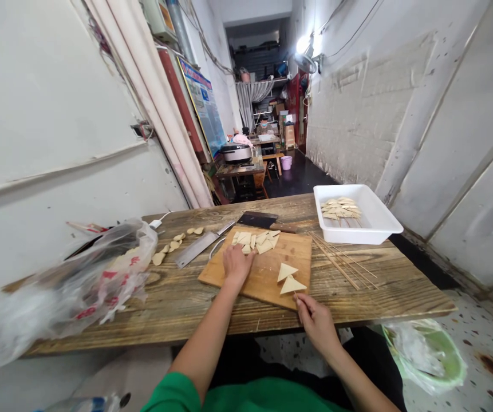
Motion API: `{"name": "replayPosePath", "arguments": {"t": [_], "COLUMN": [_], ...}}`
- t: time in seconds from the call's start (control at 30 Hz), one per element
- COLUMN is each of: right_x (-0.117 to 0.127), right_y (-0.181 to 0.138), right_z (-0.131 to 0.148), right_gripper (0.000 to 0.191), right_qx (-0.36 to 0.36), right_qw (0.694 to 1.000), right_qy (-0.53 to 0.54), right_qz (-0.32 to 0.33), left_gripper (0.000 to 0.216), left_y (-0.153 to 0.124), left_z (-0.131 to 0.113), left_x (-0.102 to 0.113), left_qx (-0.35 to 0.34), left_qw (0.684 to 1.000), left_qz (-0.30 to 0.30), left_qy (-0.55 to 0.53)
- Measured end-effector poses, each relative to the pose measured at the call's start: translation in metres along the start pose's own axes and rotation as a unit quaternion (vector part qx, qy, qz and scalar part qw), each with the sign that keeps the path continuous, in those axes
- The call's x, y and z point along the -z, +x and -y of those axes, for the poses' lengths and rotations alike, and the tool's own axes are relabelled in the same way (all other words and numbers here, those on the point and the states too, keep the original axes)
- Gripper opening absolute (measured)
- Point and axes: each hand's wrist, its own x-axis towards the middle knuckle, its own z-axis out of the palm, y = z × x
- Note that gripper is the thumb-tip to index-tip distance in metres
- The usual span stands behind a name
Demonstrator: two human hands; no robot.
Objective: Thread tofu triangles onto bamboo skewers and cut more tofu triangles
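Observation:
My left hand (236,264) rests on the wooden cutting board (267,277), fingers reaching into a pile of pale triangular tofu pieces (257,240); whether it grips one is hidden. My right hand (315,320) is closed in a pinch at the board's near edge, holding the end of a thin bamboo skewer on which two tofu triangles (290,278) are threaded. Loose bamboo skewers (343,260) lie on the table to the right of the board.
A white tray (375,226) with skewered tofu stands at the far right. Two cleavers (201,246) (263,220) lie beyond the board. Small tofu scraps (173,245) and a plastic bag (100,274) sit left. A lined green bin (426,355) stands below right.

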Motion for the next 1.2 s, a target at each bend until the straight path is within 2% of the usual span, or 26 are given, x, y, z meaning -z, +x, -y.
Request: {"name": "replayPosePath", "arguments": {"t": [0.17, 0.37, 0.57, 0.77, 0.9, 1.03, 1.1, 1.2], "right_x": [0.0, -0.001, -0.002, -0.002, -0.002, -0.001, -0.001, -0.001], "right_y": [0.001, 0.001, 0.001, 0.002, 0.002, 0.002, 0.002, 0.002], "right_z": [-0.001, -0.003, -0.005, -0.004, -0.003, -0.003, -0.003, -0.004], "right_gripper": [0.031, 0.034, 0.033, 0.034, 0.034, 0.033, 0.033, 0.033], "right_qx": [-0.007, -0.005, -0.002, -0.004, -0.003, 0.0, 0.001, 0.0], "right_qw": [1.0, 1.0, 1.0, 1.0, 1.0, 1.0, 0.999, 0.999], "right_qy": [0.011, 0.024, 0.03, 0.029, 0.029, 0.03, 0.032, 0.034], "right_qz": [0.002, -0.001, -0.003, -0.004, -0.004, -0.004, -0.004, -0.003], "left_gripper": [0.037, 0.04, 0.027, 0.04, 0.04, 0.047, 0.046, 0.031], "left_y": [0.008, 0.013, 0.005, 0.011, 0.018, 0.017, 0.012, 0.002], "left_z": [-0.004, -0.004, -0.005, -0.013, -0.017, -0.016, -0.013, -0.009], "left_x": [-0.004, -0.004, 0.002, 0.0, -0.001, 0.002, 0.005, 0.011], "left_qx": [-0.007, 0.031, 0.014, 0.063, 0.083, 0.083, 0.058, -0.05], "left_qw": [0.997, 0.991, 0.991, 0.993, 0.985, 0.984, 0.985, 0.98], "left_qz": [0.02, 0.086, 0.111, 0.075, 0.119, 0.14, 0.15, 0.187], "left_qy": [0.074, 0.097, 0.074, 0.068, 0.092, 0.07, 0.056, 0.035]}}
